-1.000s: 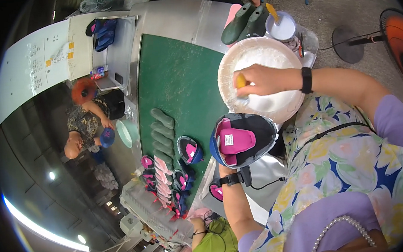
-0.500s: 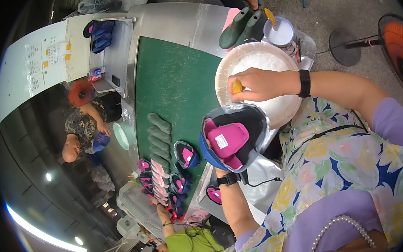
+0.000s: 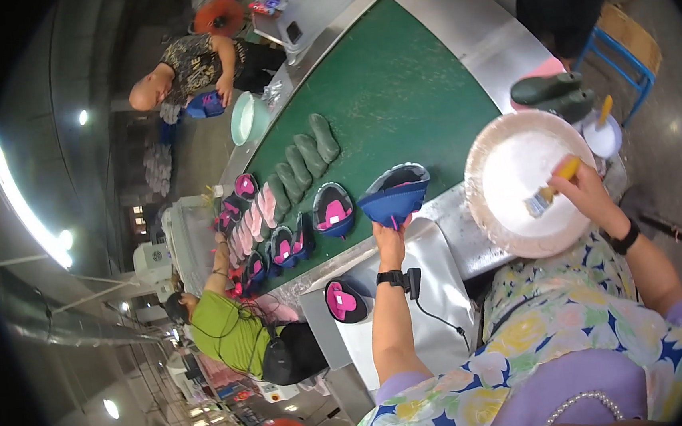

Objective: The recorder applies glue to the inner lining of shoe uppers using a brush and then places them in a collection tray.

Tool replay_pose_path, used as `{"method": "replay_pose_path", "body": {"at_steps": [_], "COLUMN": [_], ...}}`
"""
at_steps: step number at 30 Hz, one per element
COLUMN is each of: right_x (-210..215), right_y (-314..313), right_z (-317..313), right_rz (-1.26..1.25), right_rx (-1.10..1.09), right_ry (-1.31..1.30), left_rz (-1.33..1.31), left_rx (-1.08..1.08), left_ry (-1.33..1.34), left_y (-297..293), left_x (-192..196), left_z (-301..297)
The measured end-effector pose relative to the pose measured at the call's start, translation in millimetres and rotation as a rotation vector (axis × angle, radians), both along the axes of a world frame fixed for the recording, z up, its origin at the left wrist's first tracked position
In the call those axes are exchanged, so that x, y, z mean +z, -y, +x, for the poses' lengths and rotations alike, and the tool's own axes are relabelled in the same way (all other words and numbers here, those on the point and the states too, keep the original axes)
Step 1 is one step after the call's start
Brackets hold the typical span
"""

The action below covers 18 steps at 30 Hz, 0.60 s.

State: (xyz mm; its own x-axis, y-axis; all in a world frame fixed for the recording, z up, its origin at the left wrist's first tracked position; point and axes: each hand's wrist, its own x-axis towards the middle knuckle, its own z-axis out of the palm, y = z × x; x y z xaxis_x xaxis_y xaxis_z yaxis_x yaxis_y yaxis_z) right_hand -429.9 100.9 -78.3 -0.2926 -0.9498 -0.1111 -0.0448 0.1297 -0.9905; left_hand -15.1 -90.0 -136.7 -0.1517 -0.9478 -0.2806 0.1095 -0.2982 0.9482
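Note:
My left hand point(image 3: 391, 235) is closed on a blue shoe upper point(image 3: 396, 197) with a pink tab and a whitish wet-looking rim, held over the near edge of the green worktop point(image 3: 410, 71). In my right hand point(image 3: 588, 197) is a flat brush point(image 3: 539, 202) with a yellow handle, its bristles over the white paste point(image 3: 514, 167) in a large pale basin point(image 3: 477, 154). Left of the held upper, another blue upper point(image 3: 333, 210) with a pink lining stands on the green surface. A dark upper with pink inside point(image 3: 345, 301) rests on the silver sheet nearer me.
Green and pink shoe lasts point(image 3: 293, 169) line the worktop, beside more uppers point(image 3: 283, 246). Dark green lasts point(image 3: 552, 96) and a small white pot point(image 3: 602, 136) stand behind the basin. One co-worker point(image 3: 234, 333) reaches in at left; another point(image 3: 201, 64) holds a blue upper across.
My left hand has moved the upper away from the basin and tilted it. My right hand has drawn the brush off the upper, over the paste. The view has turned.

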Motion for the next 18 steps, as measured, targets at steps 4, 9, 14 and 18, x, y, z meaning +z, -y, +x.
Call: {"method": "replay_pose_path", "body": {"at_steps": [4,9,14,18], "right_x": [-11,-14,-18,-19], "right_y": [-4,5,22,35], "right_z": [1,8,16,26], "right_rz": [0.062,0.168,0.288,0.291], "right_rx": [-0.001,0.068,0.016,0.053], "right_ry": [0.020,0.058,0.086,0.087], "left_rz": [0.029,0.024,-0.092,-0.087], "left_rx": [0.207,0.223,0.265,0.448], "left_ry": [-0.110,-0.007,0.268,-0.084], "left_y": [31,85,117,105], "left_x": [-37,-71,-100,-102], "left_z": [23,41,60,77]}}
